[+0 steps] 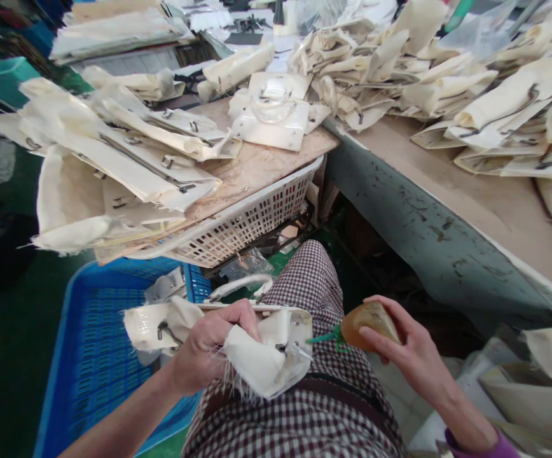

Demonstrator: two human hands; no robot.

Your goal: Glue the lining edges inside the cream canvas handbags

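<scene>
My left hand (223, 337) is closed around a cream handbag piece (266, 369) with frayed fabric edges, small metal fittings and a white handle, held over my checked lap. In my right hand (400, 343) is an amber glue bottle (366, 327) with a thin green nozzle. The bottle lies tilted sideways, and its nozzle tip points left at the right edge of the bag piece. Whether the tip touches the piece I cannot tell. My left fingertips are partly hidden by the fabric.
A blue basket (99, 343) stands low on the left. Above it, a white basket (257, 213) sits under a board (276, 165) bearing cream bag pieces (128, 146). More bag pieces (509, 95) are heaped on the right-hand table (467, 178). Others lie at lower right.
</scene>
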